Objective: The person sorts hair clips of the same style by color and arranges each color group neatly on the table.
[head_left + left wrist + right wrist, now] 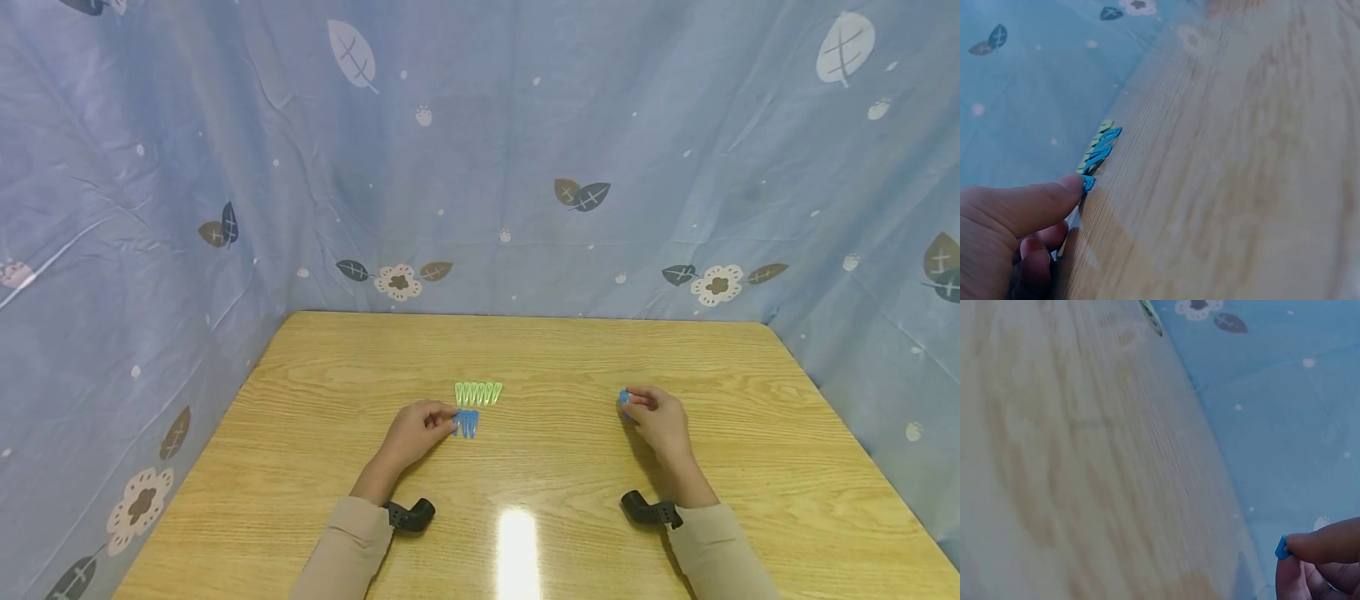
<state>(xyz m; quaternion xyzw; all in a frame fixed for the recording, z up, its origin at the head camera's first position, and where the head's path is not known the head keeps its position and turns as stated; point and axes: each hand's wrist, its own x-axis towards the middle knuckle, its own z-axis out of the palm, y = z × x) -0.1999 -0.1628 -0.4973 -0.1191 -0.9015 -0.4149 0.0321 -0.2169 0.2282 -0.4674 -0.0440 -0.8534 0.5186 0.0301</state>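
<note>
On the wooden table a row of several green snap hair clips (pixel 478 393) stands just beyond a shorter row of blue snap hair clips (pixel 470 423). At the left end of the blue row my left hand (pixel 420 429) pinches a blue hair clip (pixel 1088 183) between thumb and fingers, its thumb covering part of the clip. Well to the right, my right hand (pixel 662 421) holds blue hair clip plastic (pixel 624 400) between thumb and fingertips; only a small blue end (pixel 1282 548) shows past the thumb in the right wrist view.
A blue patterned curtain (pixel 480 167) hangs along the back and both sides of the wooden table (pixel 555 467). Each wrist wears a black camera mount, the left one (pixel 411 515) and the right one (pixel 649 510). A bright reflection lies near the front.
</note>
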